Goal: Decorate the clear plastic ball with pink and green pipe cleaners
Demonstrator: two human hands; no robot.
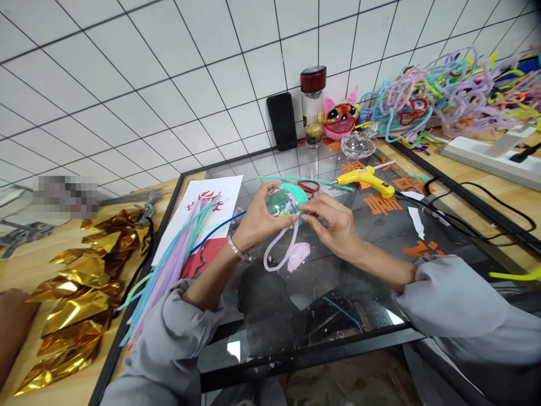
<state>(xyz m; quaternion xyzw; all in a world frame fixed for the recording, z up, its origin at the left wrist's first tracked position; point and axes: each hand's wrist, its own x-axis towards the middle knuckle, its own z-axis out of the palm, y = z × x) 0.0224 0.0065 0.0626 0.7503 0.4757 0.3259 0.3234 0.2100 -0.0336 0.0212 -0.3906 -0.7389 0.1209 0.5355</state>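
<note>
My left hand (pixel 257 217) is wrapped round a clear ball (pixel 278 203), part of which is covered with rows of green pipe cleaner (pixel 297 193). At the ball's right side, my right hand (pixel 332 223) has thumb and forefinger pinched together on a pale lilac pipe cleaner (pixel 270 265). This pipe cleaner hangs below the ball in a loop. Exactly where its end meets the ball is hidden by my fingers. Beside the loop, a crumpled lilac piece (pixel 298 255) lies on the glass top. Red-handled scissors (pixel 309 186) rest just behind the ball.
A yellow glue gun (pixel 367 179) lies right of my hands, its cable trailing right. Pipe cleaners (pixel 169 262) cross white paper (pixel 228 194) at left, near gold foil (pixel 80 304). Behind stand a phone (pixel 282 121), a glass bottle (pixel 313 113) and a pipe-cleaner heap (pixel 456 107).
</note>
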